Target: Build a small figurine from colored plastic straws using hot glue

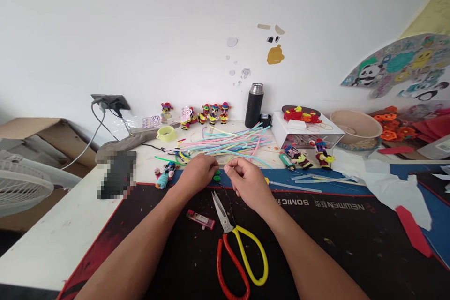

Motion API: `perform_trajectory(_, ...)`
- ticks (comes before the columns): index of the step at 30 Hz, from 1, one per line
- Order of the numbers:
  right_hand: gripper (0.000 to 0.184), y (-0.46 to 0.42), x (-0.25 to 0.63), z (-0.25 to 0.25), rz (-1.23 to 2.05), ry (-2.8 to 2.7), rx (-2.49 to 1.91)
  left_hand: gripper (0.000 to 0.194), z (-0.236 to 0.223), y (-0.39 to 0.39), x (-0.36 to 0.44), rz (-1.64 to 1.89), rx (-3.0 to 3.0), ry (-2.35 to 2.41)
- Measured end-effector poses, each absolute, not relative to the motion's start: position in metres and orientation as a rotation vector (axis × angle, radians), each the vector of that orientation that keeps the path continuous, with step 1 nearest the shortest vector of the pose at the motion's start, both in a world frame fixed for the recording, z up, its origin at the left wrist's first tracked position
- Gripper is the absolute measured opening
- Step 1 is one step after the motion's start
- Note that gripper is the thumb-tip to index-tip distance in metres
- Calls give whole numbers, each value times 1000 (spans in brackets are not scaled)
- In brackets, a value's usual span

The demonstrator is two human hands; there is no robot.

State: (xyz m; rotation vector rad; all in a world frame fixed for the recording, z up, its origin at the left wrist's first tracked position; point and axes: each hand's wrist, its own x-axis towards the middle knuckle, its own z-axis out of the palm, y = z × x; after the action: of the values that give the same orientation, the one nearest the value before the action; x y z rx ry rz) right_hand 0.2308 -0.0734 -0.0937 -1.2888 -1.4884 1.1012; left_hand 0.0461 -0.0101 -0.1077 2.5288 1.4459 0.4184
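Note:
Both hands are raised close together over the black desk mat (168, 253). My left hand (197, 173) is closed, its fingertips pinched at a small green leaf-like piece (217, 176). A thin dark strand hangs below that piece. To its right my right hand (249, 183) has its thumb and forefinger pressed together; whatever lies between them is too small to make out. Scissors (225, 225) with one red and one yellow handle lie beneath the hands, blades slightly apart. Beside them is a pink lighter (201, 220).
Behind the hands spreads a pile of pastel pipe cleaners (232, 143). Several small dolls (214, 115) stand along the wall, near a black thermos (254, 105). At right are a white box (305, 131) and a bowl (355, 124); a fan (24, 187) stands left.

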Motion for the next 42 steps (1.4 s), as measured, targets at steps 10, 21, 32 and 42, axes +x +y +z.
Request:
perform_trajectory(10, 19, -75, 230, -94, 1109, -1496, -1298, 9, -94, -15, 32, 332, 2466, 1354)
perform_trajectory(21, 18, -75, 229, -94, 1076, -1518, -1316, 13, -101, -17, 39, 272, 2573, 1331)
perform_trajectory(32, 19, -76, 230, -93, 1056, -1527, -1310, 22, -97, -11, 28, 439, 2440, 1404)
perform_trajectory(42, 18, -75, 230, -93, 864, -1644, -1412, 10, -97, -16, 36, 281, 2507, 1344)
